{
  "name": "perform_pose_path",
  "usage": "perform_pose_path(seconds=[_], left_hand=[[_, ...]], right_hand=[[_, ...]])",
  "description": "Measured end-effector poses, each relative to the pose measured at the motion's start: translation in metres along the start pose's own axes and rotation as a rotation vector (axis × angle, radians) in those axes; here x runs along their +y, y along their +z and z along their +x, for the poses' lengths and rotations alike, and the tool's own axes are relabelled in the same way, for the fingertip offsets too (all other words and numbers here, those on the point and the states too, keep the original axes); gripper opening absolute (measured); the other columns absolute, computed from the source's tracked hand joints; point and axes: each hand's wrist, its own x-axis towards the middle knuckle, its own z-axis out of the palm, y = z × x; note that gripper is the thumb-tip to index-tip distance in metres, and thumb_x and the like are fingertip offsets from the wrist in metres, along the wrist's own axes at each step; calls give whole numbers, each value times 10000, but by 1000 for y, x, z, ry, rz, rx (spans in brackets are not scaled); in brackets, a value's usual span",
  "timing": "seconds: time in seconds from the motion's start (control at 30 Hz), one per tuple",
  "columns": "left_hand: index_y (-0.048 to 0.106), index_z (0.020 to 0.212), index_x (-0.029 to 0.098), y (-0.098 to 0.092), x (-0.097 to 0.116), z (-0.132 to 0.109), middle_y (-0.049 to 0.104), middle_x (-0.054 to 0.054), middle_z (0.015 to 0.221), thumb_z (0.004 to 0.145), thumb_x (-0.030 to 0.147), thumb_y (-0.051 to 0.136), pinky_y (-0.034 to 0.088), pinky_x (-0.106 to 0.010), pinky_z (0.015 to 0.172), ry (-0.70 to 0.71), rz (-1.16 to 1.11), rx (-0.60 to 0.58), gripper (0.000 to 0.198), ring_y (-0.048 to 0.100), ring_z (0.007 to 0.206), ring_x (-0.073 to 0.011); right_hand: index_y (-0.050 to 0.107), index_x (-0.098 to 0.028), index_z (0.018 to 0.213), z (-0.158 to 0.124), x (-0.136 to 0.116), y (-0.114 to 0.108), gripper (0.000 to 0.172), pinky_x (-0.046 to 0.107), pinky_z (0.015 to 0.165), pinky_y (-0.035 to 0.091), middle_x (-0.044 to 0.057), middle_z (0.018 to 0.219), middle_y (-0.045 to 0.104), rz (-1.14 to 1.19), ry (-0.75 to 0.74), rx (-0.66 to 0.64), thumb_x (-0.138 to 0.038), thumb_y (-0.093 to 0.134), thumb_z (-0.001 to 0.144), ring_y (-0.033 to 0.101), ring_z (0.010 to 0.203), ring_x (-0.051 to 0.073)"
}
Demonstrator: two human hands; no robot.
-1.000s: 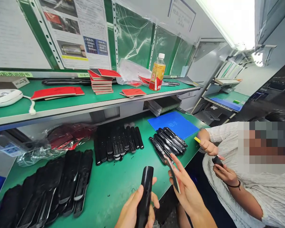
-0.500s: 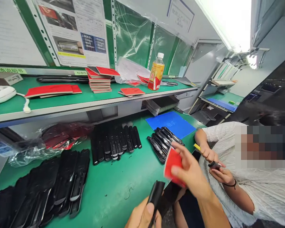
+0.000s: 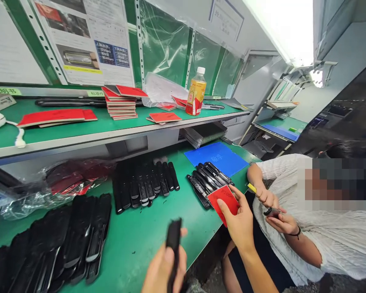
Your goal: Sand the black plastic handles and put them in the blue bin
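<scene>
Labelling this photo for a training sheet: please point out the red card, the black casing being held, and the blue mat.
Red card (image 3: 223,200): head view, on its red face.
Black casing (image 3: 173,238): head view, on its upper end.
Blue mat (image 3: 215,158): head view, on its bare middle.

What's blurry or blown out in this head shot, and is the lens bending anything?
In the head view, the black part in the left hand is blurred, the red card in the right hand sharp, the ceiling light tube glares white, and the lens bows the upper green shelf.
</scene>
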Motion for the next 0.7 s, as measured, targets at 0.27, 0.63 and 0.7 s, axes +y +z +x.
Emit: perform_pose_path(seconds=[0.27, 0.63, 0.7], left_hand=[[365, 683, 207, -32, 50, 67, 340, 92, 512, 937, 159, 390, 315, -141, 359, -88, -931, 390, 260, 355, 355, -34], [382, 673, 204, 6, 53, 57, 271, 111, 469, 934, 194, 427, 242, -142, 318, -90, -912, 355, 266, 292, 311, -26], [393, 681, 199, 9, 57, 49, 272, 113, 470, 949, 185, 407, 241, -134, 317, -138, -903, 327, 268, 295, 307, -20]], right_hand=[[558, -296, 1314, -75, 2, 4, 539, 310, 651, 486, 96, 1142, 663, 998, 843, -388, -594, 580, 866, 576, 752, 163], [569, -459, 1311, -128, 25, 38, 383, 535, 942, 413, -6, 1417, 519, -207, -365, -50, -493, 496, 936, 503, 1122, 331], [610, -434, 1279, -112, 30, 40, 354, 564, 935, 405, 15, 1364, 597, -266, -343, -73, -438, 493, 945, 513, 1071, 337]])
